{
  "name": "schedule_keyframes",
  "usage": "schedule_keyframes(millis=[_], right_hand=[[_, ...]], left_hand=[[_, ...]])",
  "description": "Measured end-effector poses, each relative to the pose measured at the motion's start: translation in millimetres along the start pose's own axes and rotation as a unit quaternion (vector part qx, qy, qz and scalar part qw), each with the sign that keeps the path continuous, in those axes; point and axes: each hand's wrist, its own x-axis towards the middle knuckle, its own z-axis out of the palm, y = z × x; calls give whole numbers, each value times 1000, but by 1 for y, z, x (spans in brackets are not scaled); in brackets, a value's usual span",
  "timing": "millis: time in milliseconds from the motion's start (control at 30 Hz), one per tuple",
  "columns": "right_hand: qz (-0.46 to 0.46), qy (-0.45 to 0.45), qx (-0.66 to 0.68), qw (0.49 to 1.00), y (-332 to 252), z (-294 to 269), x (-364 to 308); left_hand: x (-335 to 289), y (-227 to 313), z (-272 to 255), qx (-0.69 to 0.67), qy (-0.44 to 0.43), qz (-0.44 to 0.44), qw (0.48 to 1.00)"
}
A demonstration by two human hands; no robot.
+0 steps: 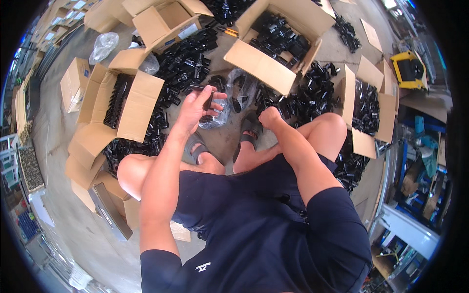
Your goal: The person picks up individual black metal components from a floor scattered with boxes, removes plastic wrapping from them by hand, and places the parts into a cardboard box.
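My left hand (pixel 194 108) is raised in front of my left knee, thumb and fingers closed on a glossy black angular part (pixel 197 87). Its exact kind is too small to make out. Lower and to the right, by my right foot, my right hand (pixel 269 117) is curled into a fist at the edge of a heap of similar black parts (pixel 312 97). What its fingers hold, if anything, is hidden. A clear plastic bag (pixel 215 117) lies on the floor between my hands, with another heap of black parts (pixel 183 68) beyond my left hand.
Open cardboard boxes surround me: one at the left (pixel 141 105) and one at the far middle (pixel 261 61) hold black parts, as does another at the right (pixel 386 115). An orange-handled tool (pixel 228 31) lies near the far box. A yellow-framed object (pixel 408 70) stands farther right.
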Motion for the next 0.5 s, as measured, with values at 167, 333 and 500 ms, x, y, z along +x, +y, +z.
schedule_keyframes(millis=[167,333,500], right_hand=[[8,72,117,990,-3,-77,-36],[-2,307,415,857,1,-157,-77],[-2,282,557,781,1,-201,-119]], left_hand=[[-4,6,-7,39,28,32,998],[-4,0,0,102,53,39,993],[-15,-5,28,220,34,56,973]])
